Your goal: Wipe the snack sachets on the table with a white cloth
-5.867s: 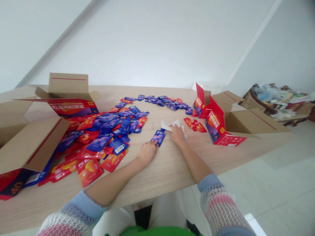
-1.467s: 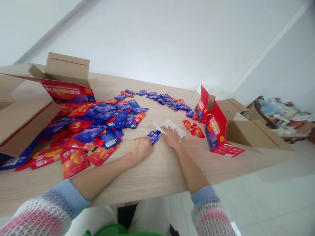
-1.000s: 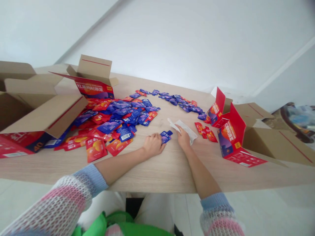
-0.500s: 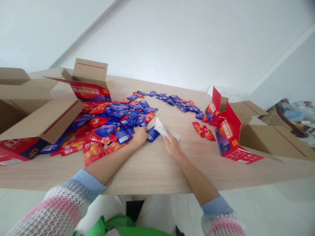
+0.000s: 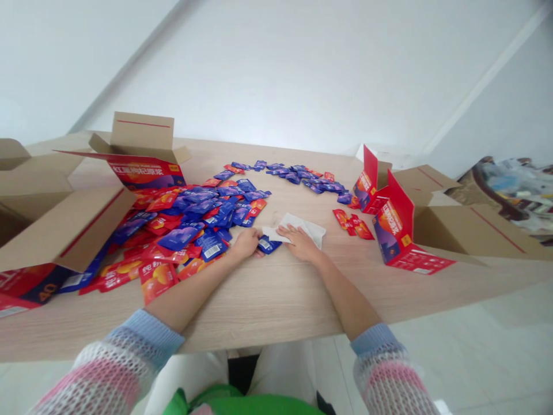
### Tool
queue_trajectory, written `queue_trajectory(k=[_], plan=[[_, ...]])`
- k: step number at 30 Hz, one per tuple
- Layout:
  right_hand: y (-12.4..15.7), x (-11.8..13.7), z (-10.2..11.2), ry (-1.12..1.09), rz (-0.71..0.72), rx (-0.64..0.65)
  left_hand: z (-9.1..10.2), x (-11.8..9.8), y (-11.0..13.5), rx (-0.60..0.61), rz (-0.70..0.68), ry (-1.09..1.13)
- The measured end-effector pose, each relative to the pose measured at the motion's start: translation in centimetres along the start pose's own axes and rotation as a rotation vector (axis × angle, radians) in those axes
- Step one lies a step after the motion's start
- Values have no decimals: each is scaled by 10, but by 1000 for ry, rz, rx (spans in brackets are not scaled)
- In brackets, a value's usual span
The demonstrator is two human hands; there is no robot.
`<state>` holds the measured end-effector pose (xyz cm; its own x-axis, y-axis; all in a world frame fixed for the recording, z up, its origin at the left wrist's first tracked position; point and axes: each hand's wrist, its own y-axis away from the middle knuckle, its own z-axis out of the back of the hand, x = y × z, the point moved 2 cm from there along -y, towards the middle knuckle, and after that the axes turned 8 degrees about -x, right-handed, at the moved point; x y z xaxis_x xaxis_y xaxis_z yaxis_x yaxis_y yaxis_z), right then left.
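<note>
My left hand rests on the table beside the sachet pile, its fingers closed on the near-left edge of a blue sachet. A white tissue lies spread over part of that sachet. On top of the tissue, my right hand lies with its fingers stretched out, pressing down. Left of my hands is a heap of blue sachets and red sachets, overlapping each other. Part of the held sachet is hidden under the tissue.
Open red cartons stand at the left, back left and right, flaps outspread. A curved row of sachets runs along the back. Several small red sachets lie before the right cartons. The table's front edge is close to me.
The tissue was bunched and raised in my right hand; now it is spread flat over the sachet under my fingers. My left hand stays at the sachet. The view has shifted slightly.
</note>
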<state>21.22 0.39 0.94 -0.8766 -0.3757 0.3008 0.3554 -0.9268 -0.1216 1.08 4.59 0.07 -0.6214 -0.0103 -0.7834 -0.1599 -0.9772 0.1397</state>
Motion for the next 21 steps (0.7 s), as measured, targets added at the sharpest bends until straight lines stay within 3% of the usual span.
queue_trajectory(k=[4,9,11,14,18,21], plan=[[3,-16,2,61,-127,-89,-3,3,-2,129,160,261],[15,-18,13,30,-241,-267,1,1,-1,198,165,323],[18,-10,18,-28,-233,-326,1,0,1,169,159,283],[18,8,17,-99,-110,-329,-1,-3,3,117,128,228],[16,26,3,-30,73,-179,1,-11,7,57,13,-97],[15,24,-4,56,95,-127,3,-25,12,-99,-87,-491]])
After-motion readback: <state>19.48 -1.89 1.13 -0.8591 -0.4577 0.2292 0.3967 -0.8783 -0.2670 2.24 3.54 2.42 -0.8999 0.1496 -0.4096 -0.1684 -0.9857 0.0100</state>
